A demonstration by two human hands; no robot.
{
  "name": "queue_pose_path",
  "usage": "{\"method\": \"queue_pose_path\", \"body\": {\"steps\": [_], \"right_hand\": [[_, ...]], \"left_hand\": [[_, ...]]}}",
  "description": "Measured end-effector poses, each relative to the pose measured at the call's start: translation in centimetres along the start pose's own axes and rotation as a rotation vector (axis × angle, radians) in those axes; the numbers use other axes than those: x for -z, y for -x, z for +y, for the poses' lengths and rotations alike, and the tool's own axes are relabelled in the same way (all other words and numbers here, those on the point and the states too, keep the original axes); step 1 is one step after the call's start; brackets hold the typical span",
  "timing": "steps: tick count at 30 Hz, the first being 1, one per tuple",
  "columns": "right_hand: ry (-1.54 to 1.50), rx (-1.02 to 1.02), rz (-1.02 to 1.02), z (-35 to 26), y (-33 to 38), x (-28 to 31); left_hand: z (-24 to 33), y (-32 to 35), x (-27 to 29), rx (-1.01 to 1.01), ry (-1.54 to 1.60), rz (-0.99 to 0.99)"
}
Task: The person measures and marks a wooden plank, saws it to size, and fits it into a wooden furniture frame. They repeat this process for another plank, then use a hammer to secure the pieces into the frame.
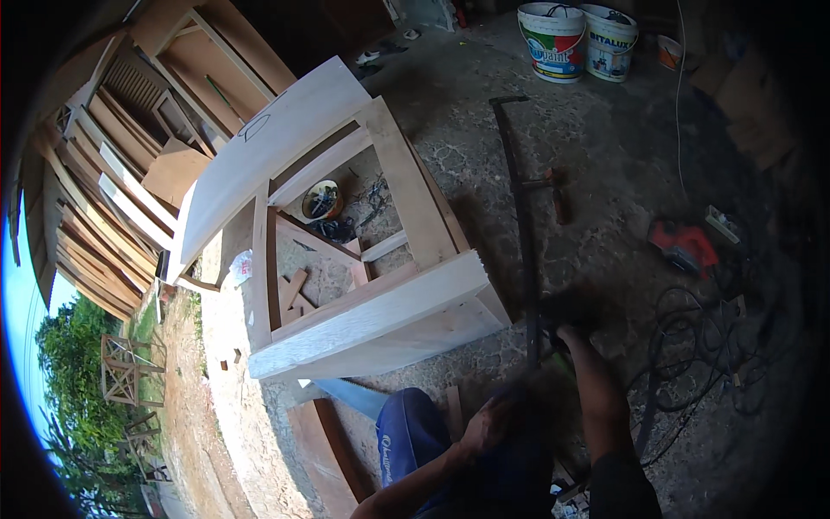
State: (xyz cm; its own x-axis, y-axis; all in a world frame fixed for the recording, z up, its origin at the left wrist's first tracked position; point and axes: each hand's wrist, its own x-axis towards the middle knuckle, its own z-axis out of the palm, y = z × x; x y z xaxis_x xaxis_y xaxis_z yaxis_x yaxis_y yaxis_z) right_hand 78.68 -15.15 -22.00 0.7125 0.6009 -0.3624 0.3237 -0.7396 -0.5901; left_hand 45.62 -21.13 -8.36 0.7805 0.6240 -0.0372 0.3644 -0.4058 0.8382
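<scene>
**Ana:** Head view first, starting at the fingers. What are they doing?

**Ben:** The right hand is closed around the near end of the long dark metal bar clamp, which lies on the concrete floor and runs away from the person. The left hand is lower, by the knee in blue trousers; it is blurred and dark, so I cannot tell whether its fingers are curled on anything.

**Ana:** And outward from there?

**Ben:** Just left of the clamp lies a pale unfinished wooden frame, with offcuts and a small round tub of bits showing on the floor through its openings. A red power tool and tangled black cables lie to the right, two white paint buckets stand far back.

**Ana:** Which step is this, in your view?

**Ben:** I judge the clamp is being taken up, not yet set on the frame. The next move would call for a firm grip and swinging the long bar clear of the cables before bringing it across the frame's near rail.
</scene>
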Motion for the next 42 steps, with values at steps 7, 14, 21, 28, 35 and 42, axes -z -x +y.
{"method": "queue_pose_path", "body": {"steps": [7, 14, 21, 28, 35, 42], "right_hand": [[-0.251, -0.228, -0.095, -0.1, 0.1, 1.4], [-0.328, -0.430, -0.086, 3.4, 1.7, 1.9], [-0.991, -0.237, 0.161, -0.3, 13.7, 4.2], [-0.970, 0.025, -0.181, -9.4, 28.2, 8.5], [-0.661, 0.515, -0.320, -16.2, 34.5, 6.5], [-0.644, 0.529, -0.425, -17.9, 35.1, 6.7]], "left_hand": [[-1.7, 3.1, 2.1, 0.202, -0.025, 0.002], [-0.4, 2.2, 1.5, 0.290, 0.226, 0.047], [-0.6, 3.1, 1.5, 0.462, 0.713, 0.285], [4.2, 0.7, 2.3, 0.403, 1.798, 0.367], [6.9, 0.8, 7.4, 0.061, 2.178, 0.288], [6.3, 2.3, 9.3, 0.118, 2.158, 0.395]]}}
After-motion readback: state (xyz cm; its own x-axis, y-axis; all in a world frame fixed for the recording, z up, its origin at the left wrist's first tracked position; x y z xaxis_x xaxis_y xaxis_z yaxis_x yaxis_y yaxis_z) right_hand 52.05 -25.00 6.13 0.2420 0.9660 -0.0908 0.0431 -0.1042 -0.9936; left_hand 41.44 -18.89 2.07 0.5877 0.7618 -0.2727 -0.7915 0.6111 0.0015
